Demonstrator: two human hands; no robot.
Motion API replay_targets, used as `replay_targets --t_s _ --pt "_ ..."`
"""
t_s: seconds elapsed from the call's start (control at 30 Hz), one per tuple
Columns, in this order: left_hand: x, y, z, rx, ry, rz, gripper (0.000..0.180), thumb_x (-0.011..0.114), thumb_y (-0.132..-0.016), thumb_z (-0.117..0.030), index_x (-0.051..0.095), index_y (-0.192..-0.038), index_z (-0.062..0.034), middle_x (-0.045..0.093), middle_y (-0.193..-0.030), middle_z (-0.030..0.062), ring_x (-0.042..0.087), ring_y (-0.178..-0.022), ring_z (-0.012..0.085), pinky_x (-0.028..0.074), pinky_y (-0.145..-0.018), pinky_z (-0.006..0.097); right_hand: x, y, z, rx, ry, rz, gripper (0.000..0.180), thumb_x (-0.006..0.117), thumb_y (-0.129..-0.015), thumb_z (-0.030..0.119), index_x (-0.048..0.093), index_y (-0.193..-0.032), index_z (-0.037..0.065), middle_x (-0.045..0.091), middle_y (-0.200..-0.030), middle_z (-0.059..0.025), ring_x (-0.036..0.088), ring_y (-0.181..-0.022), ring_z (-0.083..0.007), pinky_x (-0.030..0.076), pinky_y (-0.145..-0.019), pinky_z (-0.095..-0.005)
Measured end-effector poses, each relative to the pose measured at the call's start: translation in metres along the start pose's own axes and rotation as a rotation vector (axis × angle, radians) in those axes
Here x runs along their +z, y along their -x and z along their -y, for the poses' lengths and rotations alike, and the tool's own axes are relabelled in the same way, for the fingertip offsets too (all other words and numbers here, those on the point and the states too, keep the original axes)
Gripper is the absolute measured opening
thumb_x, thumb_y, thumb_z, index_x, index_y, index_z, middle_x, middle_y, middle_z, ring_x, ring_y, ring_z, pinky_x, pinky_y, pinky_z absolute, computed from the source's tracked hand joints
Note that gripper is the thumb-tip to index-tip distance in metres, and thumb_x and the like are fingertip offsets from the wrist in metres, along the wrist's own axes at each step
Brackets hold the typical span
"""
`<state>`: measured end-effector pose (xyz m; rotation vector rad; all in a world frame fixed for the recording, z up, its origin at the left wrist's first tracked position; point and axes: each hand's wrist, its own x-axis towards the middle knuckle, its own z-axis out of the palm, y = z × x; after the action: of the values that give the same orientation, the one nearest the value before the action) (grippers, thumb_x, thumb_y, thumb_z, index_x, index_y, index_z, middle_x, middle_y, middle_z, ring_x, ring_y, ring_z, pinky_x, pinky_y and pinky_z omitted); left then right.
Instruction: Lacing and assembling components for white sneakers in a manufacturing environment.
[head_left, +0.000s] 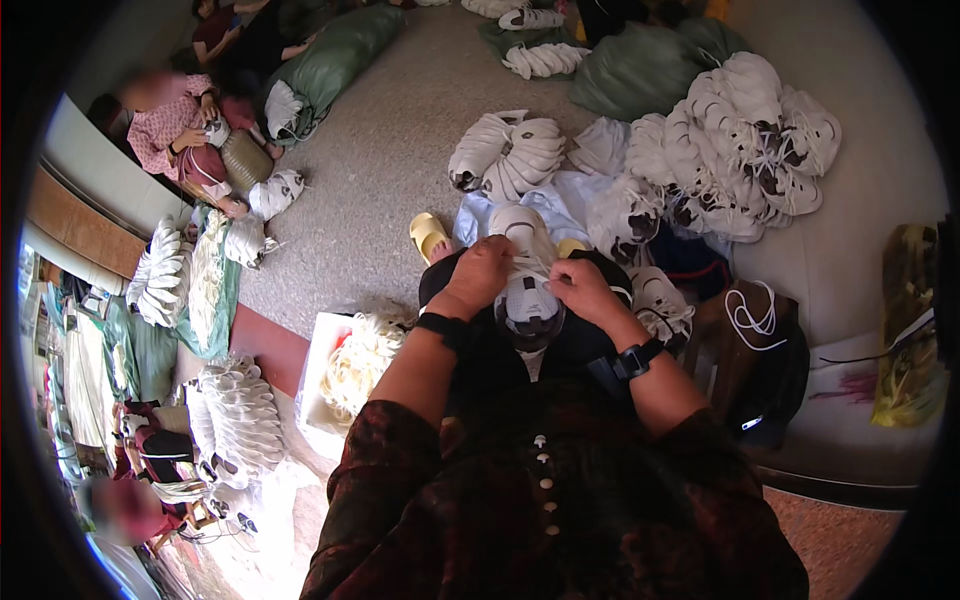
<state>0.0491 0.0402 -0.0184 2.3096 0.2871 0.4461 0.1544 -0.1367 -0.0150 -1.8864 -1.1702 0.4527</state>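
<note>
Head view: a white shoe (525,300) sat in the lap between the knees, just above the centre of the frame, its dark end toward the lower edge. Left hand (480,277) was curled at the shoe's left side, fingertips apparently pinched on the white lace (533,266). Right hand (585,288) was at the right side, thumb and finger seemingly closed on the same lace; the exact contact was small and partly hidden.

Handling, judged: shoe probably light, with a soft, mesh-like upper that would dent under pressure and a firmer sole. Not fragile, though the pale fabric would likely mark easily. Lace judged limp and perhaps slippery, so best taken in a close fingertip pinch near the eyelets. Best hold for the whole shoe: across both sides low down, near the sole, rather than by the tongue.

Surroundings: a white box (318,375) of loose pale laces (362,365) stood left of centre; a heap of white shoes (740,140) lay upper right.
</note>
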Motion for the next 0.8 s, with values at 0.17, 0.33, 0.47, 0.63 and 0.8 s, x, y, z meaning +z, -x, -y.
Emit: replay_targets --t_s 0.17,0.33,0.47,0.63,0.8 --pt "-0.006 0.007 -0.003 -0.129 0.372 0.038 0.006 0.051 -0.082 -0.006 0.056 -0.083 -0.0026 0.058 -0.077 0.004 0.054 -0.074 0.0146 0.043 -0.07 0.028 0.005 -0.001 -0.002 -0.023 -0.129 -0.127 0.007 0.062 -0.072 0.006 0.057 -0.075 0.001 0.053 -0.058 -0.009 0.054 -0.053 -0.02 0.043 -0.055 -0.0307" --pt "-0.013 0.016 -0.006 -0.275 0.981 -0.263 0.003 0.054 -0.081 -0.004 0.057 -0.08 -0.0059 0.054 -0.075 -0.0019 0.045 -0.066 0.0067 0.037 -0.066 0.02 0.004 -0.003 -0.009 0.148 -0.534 -0.37 0.008 0.06 -0.072 -0.002 0.057 -0.077 0.003 0.05 -0.06 0.0026 0.047 -0.053 -0.0063 0.037 -0.05 -0.0215" --pt "-0.013 0.026 0.01 -0.294 1.047 -0.34 0.003 0.054 -0.082 -0.005 0.057 -0.083 -0.0051 0.054 -0.073 -0.0022 0.048 -0.068 0.0069 0.039 -0.067 0.021 -0.011 0.005 -0.001 0.308 -0.937 -0.525 0.013 0.06 -0.07 -0.006 0.057 -0.074 0.006 0.048 -0.058 0.0047 0.038 -0.045 -0.0023 0.027 -0.041 -0.0185" --pt "-0.004 0.022 0.003 -0.35 0.792 -0.141 0.003 0.058 -0.081 -0.007 0.058 -0.084 -0.0045 0.058 -0.078 0.0006 0.052 -0.071 0.0085 0.041 -0.072 0.021 -0.055 0.027 -0.018 0.241 -1.206 -0.681 0.014 0.059 -0.071 -0.009 0.057 -0.076 0.003 0.048 -0.059 0.0016 0.035 -0.041 -0.0041 0.024 -0.038 -0.0187" --pt "0.005 0.024 0.011 -0.131 0.238 -0.117 0.018 0.068 -0.069 -0.012 0.06 -0.084 -0.0063 0.062 -0.076 0.0046 0.057 -0.066 0.0151 0.046 -0.063 0.026 -0.121 0.063 -0.034 0.055 -1.267 -0.86 0.014 0.059 -0.072 -0.008 0.056 -0.079 0.004 0.045 -0.058 0.0017 0.032 -0.04 -0.0057 0.024 -0.039 -0.0202"
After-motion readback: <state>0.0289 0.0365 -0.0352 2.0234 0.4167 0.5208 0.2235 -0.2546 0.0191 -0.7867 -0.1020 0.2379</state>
